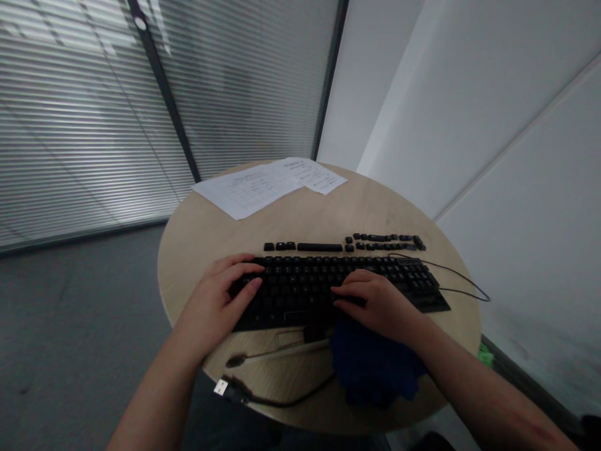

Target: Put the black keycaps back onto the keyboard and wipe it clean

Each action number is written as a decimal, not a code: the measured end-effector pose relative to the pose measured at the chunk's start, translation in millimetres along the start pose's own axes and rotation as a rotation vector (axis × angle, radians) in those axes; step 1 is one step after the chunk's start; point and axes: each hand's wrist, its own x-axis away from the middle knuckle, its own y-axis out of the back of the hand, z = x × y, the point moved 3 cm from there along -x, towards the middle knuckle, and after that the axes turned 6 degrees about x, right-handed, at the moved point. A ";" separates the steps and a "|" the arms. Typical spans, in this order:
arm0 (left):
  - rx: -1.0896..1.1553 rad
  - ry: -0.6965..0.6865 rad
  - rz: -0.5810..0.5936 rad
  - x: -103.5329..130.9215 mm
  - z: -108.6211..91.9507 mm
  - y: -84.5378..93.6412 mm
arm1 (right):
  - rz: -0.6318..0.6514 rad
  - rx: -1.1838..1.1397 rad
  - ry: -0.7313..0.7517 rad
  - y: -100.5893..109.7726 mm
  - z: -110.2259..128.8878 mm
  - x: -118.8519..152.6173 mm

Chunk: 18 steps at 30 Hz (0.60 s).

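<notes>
from far off i look down at a round table, and a black keyboard lies across its middle. my left hand is on the keyboard's left end, thumb and fingers apart. my right hand bends over the keys; its thumb and pointer finger are near each other, but i can't tell if they pinch anything. loose black keys sit in rows just past the keyboard. a blue cloth and a usb plug are by the near edge. papers lie at the far edge.
</notes>
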 end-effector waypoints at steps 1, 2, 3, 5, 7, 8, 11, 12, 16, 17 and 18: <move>-0.003 -0.002 0.001 -0.2 -0.2 0.1 | -0.007 0.031 0.018 -0.8 1.5 0.3; -0.005 -0.002 0.002 -0.4 -0.4 0.1 | -0.012 0.063 0.036 -1.3 3.3 0.6; -0.007 -0.001 0.002 -0.6 -0.6 0.2 | -0.014 0.096 0.053 -1.7 5.3 0.9; -0.010 0.000 -0.002 -0.7 -0.6 0.4 | -0.011 0.162 0.081 -2.2 9.2 1.4; -0.010 -0.003 -0.009 -0.4 0.1 0.6 | -0.002 0.220 0.099 -2.8 12.8 1.9; -0.008 -0.005 -0.011 -0.3 0.8 0.6 | 0.003 0.243 0.103 -3.2 14.1 2.1; -0.005 -0.004 -0.011 -0.1 3.5 0.5 | 0.014 0.287 0.107 -4.1 17.0 2.3; -0.005 -0.003 -0.011 -0.1 4.2 0.5 | 0.016 0.301 0.109 -4.0 17.8 2.3; -0.008 -0.001 -0.013 -0.5 4.3 0.6 | 0.012 0.351 0.114 -2.1 20.0 1.8; -0.011 -0.001 -0.013 -0.6 3.9 0.6 | 0.007 0.349 0.112 -1.7 19.8 1.7; -0.014 0.000 -0.014 -0.6 3.5 0.7 | 0.000 0.339 0.109 -1.4 19.2 1.5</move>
